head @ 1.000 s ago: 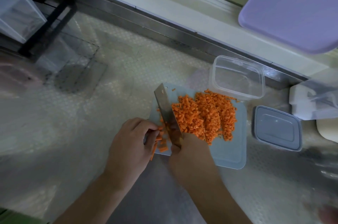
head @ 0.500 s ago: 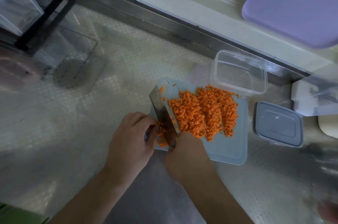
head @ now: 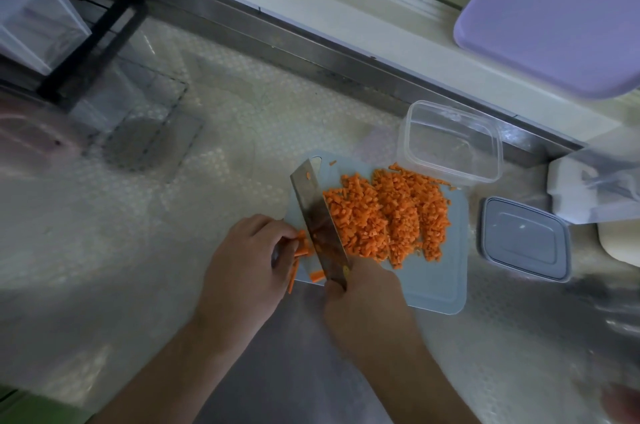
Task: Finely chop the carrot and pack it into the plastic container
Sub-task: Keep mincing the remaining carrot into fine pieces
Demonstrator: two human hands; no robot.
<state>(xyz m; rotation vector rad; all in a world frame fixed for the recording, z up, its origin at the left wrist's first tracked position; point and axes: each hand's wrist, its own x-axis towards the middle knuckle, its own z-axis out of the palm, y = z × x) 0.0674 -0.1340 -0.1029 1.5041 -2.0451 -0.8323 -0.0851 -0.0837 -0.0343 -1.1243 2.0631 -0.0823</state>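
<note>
Now lifted and tilted, knife (head: 320, 226) gripped in right hand (head: 363, 299), blade raised off the cutting board (head: 440, 288) after sitting lower half a second ago. Left hand (head: 246, 264) pinching a few last carrot sticks (head: 302, 248) at the board's left edge. Large heap of chopped carrot (head: 388, 219) mid-board: chopping judged nearly finished. Empty plastic container (head: 450, 143) touching the board's far right corner, lid (head: 524, 238) beside its right edge, open surface (head: 156, 216) leftward.
</note>
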